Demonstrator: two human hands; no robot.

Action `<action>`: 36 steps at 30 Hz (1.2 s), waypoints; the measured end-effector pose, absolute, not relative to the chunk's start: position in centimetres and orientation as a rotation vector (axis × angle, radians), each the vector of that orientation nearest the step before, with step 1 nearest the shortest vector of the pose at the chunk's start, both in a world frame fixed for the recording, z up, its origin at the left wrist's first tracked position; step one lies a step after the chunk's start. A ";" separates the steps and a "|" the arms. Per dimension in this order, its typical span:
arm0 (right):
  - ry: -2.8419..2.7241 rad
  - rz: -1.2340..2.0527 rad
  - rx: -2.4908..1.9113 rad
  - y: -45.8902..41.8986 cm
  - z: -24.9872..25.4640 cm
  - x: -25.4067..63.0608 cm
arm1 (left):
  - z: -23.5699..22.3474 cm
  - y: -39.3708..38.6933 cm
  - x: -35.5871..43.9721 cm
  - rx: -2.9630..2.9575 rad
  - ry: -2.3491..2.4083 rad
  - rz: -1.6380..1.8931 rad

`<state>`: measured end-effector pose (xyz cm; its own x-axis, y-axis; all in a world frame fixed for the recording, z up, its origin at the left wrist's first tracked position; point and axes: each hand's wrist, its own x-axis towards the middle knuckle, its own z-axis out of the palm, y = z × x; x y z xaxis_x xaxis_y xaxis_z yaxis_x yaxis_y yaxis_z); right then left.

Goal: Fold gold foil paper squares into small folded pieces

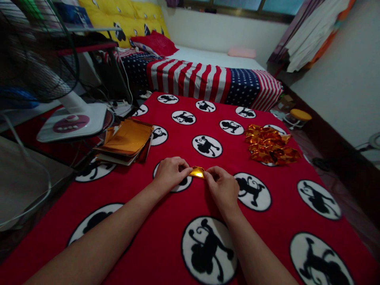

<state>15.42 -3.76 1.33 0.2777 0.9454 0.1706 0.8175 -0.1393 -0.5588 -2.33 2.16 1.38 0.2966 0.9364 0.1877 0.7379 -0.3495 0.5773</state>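
Observation:
A small strip of folded shiny gold paper lies between my two hands, just above or on the red cloth. My left hand pinches its left end between thumb and fingers. At the other end, my right hand grips the paper the same way. Ahead and to the left rests a stack of flat gold paper sheets. Over on the right sits a heap of folded gold paper pieces, crinkled and shiny. The paper's ends are hidden under my fingertips.
The red cloth with monkey prints in white circles covers the surface before me. A fan stands at the left, with cables nearby. Beyond is a bed with a striped and starred cover. A yellow-topped stool is at the right.

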 end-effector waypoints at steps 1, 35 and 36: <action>-1.591 0.287 -1.994 -3.8 1.3 15.4 | 1.4 2.1 -2.3 2.197 1.506 0.708; -1.685 0.272 -2.181 -2.7 2.2 15.0 | 1.4 1.7 -1.8 2.226 1.545 0.666; -1.706 0.288 -2.195 -2.5 2.4 15.1 | 1.4 1.7 -1.8 2.227 1.546 0.665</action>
